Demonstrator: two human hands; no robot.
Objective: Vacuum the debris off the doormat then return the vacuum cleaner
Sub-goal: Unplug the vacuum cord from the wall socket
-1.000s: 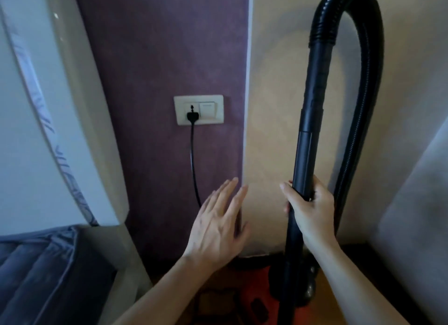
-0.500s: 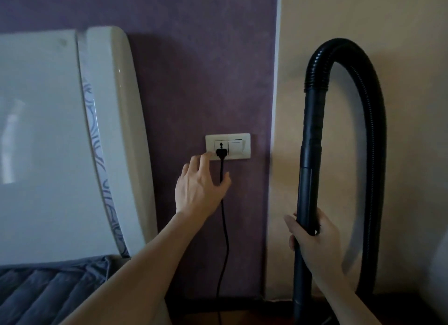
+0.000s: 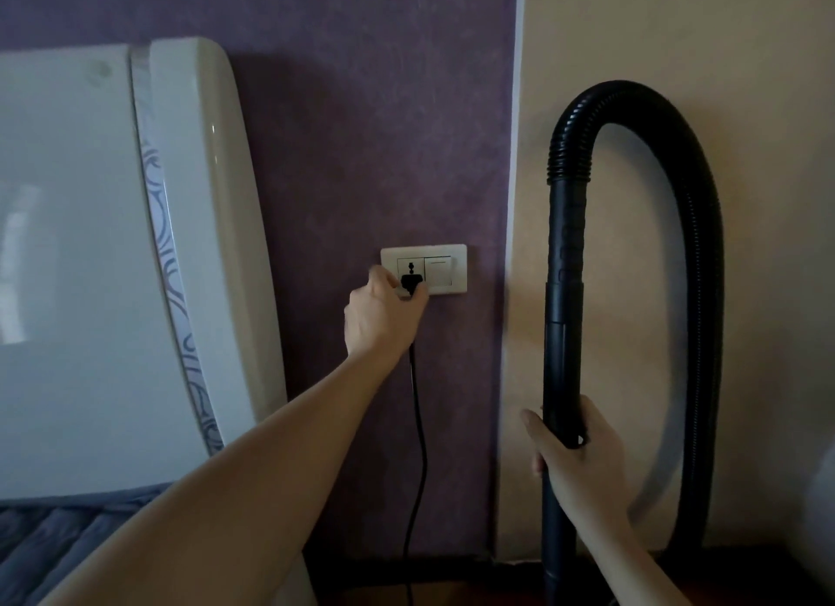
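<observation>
My left hand reaches up to the white wall socket and pinches the black plug that sits in it. The black power cord hangs straight down from the plug along the purple wall. My right hand grips the vacuum's black rigid tube, which stands upright. The ribbed black hose arches over from the tube's top and drops down on the right. The vacuum's body and the doormat are out of view.
A glossy white curved headboard with a swirl-patterned strip fills the left, with grey-blue bedding below it. A beige wall stands behind the hose. A dark skirting runs along the floor.
My left hand rose from open in mid-air to the socket and closed on the plug. The view tilted upward, so the red vacuum body dropped out of sight. My right hand kept its grip on the tube.
</observation>
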